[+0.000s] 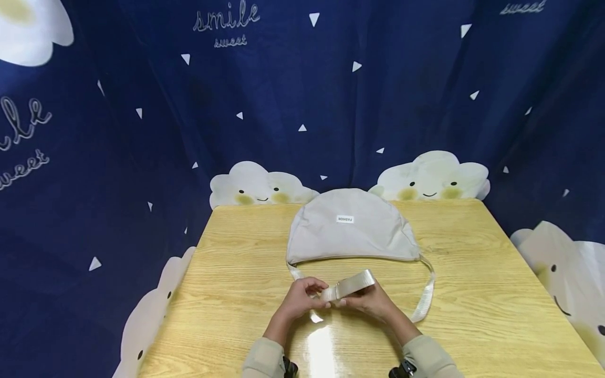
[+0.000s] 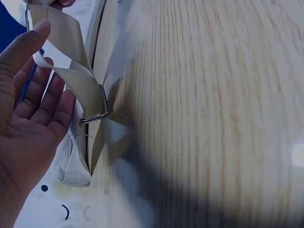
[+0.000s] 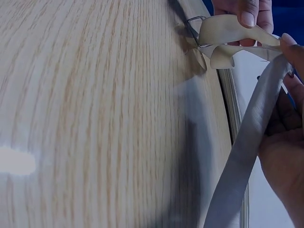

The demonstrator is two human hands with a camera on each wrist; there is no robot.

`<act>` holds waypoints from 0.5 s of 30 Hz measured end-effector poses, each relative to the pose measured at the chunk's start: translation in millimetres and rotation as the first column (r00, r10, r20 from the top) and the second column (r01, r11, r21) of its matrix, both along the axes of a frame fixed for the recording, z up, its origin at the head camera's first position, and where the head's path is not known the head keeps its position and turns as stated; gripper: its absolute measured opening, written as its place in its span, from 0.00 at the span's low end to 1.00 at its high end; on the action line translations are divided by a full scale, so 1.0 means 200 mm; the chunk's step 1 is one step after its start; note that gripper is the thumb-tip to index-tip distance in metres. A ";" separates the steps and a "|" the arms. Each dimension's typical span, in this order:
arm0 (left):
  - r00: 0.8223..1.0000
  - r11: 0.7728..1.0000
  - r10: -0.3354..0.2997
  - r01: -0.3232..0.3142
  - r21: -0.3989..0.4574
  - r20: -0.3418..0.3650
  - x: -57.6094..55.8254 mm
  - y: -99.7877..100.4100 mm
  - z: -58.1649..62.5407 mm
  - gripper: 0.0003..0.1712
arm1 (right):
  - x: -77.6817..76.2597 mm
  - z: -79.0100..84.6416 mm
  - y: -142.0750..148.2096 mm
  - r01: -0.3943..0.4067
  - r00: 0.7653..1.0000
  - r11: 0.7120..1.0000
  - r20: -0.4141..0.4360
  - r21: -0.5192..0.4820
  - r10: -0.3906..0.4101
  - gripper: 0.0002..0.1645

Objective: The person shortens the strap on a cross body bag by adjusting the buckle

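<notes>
A pale beige half-moon bag (image 1: 352,236) with a small white label lies on the wooden table. Its webbing strap (image 1: 354,283) is lifted in front of it, between both hands. My left hand (image 1: 299,298) pinches the strap, thumb against its flat face. A rectangular metal ring (image 2: 103,114) hangs on the webbing beside the left fingers. With thumb and fingers, my right hand (image 1: 373,302) grips the strap close to a metal buckle (image 1: 336,291). A long length of strap (image 3: 242,147) drops past the right palm in the right wrist view.
The wooden table (image 1: 477,283) spreads to both sides of the bag. A dark blue curtain (image 1: 302,94) with white triangles and clouds surrounds it at the back and sides. One strap loop (image 1: 425,299) lies on the tabletop at the right, and glare shows near the front.
</notes>
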State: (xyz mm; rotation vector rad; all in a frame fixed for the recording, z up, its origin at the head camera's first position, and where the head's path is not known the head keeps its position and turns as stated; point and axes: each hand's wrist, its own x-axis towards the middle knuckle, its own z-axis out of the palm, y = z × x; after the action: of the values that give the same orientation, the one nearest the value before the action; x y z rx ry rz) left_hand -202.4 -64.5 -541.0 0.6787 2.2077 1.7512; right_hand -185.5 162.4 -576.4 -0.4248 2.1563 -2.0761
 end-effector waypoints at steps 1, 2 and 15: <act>1.000 1.000 0.000 0.000 -0.002 0.000 0.00 0.00 0.00 0.20 | 0.00 0.00 0.00 0.005 1.000 1.000 -0.008 0.014 -0.005 0.27; 1.000 1.000 0.000 0.000 -0.009 0.001 -0.01 -0.01 -0.02 0.20 | 0.00 0.00 0.00 0.011 1.000 0.999 -0.018 0.030 -0.011 0.27; 0.998 0.997 -0.051 0.050 -0.056 -0.021 -0.01 -0.02 0.02 0.07 | 0.06 0.16 -0.01 0.009 0.998 0.997 -0.066 0.073 -0.005 0.23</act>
State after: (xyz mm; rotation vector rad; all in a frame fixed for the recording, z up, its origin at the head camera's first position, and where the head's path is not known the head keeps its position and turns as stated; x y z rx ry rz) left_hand -203.7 -67.6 -537.3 0.7386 2.2246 1.6596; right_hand -174.5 159.8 -544.7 -0.4847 2.2654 -2.0069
